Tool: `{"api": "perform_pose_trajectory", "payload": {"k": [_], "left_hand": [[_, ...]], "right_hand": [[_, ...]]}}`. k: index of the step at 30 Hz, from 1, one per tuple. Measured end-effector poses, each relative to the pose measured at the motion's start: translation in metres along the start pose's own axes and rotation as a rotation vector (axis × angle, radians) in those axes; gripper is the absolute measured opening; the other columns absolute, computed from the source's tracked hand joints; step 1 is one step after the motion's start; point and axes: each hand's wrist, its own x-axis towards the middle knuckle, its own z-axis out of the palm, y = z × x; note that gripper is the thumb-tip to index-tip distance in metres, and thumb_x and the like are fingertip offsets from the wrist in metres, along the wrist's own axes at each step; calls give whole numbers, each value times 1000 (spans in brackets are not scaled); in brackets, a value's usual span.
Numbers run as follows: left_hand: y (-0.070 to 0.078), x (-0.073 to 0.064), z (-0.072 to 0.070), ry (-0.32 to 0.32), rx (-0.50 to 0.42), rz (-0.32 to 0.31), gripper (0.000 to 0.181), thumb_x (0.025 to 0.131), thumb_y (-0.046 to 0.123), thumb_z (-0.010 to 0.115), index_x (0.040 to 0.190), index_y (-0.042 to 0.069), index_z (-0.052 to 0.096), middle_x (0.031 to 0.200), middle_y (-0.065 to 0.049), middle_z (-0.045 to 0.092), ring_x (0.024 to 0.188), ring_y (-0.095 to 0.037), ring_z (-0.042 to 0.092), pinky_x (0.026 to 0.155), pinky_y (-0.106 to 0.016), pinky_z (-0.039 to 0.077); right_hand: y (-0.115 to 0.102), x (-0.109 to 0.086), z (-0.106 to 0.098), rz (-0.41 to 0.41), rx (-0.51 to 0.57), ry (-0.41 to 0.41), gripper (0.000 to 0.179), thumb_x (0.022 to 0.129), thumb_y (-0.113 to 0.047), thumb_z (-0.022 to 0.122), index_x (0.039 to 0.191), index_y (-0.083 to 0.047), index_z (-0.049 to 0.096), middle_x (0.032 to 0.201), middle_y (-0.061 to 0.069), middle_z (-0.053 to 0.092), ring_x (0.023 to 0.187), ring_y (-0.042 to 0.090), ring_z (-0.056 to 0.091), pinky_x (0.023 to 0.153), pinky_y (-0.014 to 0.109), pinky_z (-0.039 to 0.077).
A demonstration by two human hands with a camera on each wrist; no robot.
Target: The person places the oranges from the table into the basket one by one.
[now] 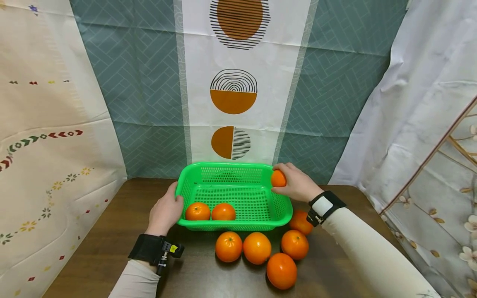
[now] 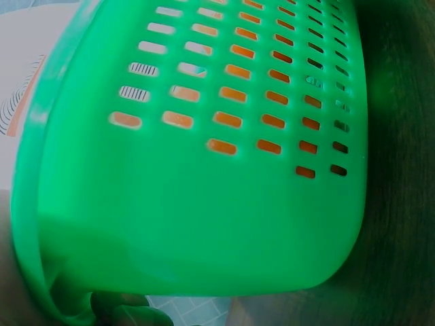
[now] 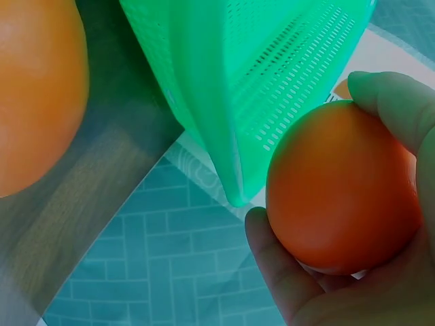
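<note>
A green plastic basket with perforated walls stands on the table. My left hand grips its left rim; in the left wrist view that end wall fills most of the frame, with fingertips at the bottom edge. My right hand holds an orange at the basket's back right corner, level with the rim. The right wrist view shows this orange between thumb and fingers. Inside, along the front left, lie two oranges, one in the corner and another beside it.
Several loose oranges sit on the brown table before the basket's front right, among them a near one and one partly under my right wrist. A patterned curtain hangs right behind the basket.
</note>
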Motion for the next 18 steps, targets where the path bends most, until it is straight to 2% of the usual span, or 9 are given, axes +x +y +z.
{"api": "perform_pose_trajectory", "payload": {"k": [7, 13, 18], "left_hand": [[0, 0, -1, -5, -5, -3, 62, 113, 22, 42, 171, 4, 31, 122, -24, 69, 73, -31, 57, 66, -41, 42], [0, 1, -1, -6, 3, -4, 62, 113, 22, 42, 171, 4, 31, 124, -25, 68, 75, -31, 58, 66, -41, 42], [1, 0, 0, -5, 0, -1, 62, 113, 22, 42, 171, 4, 31, 122, -24, 68, 74, -31, 58, 66, -40, 42]], "right_hand": [[-4, 0, 3, -27, 2, -8, 67, 95, -29, 89, 151, -9, 58, 130, 19, 59, 97, 29, 66, 80, 45, 59], [-15, 0, 7, -55, 5, -28, 62, 94, -30, 90, 145, -12, 60, 125, 15, 59, 95, 26, 65, 77, 42, 59], [-23, -1, 11, -72, 3, -41, 63, 93, -29, 90, 147, -13, 61, 126, 15, 59, 94, 24, 66, 77, 41, 59]]}}
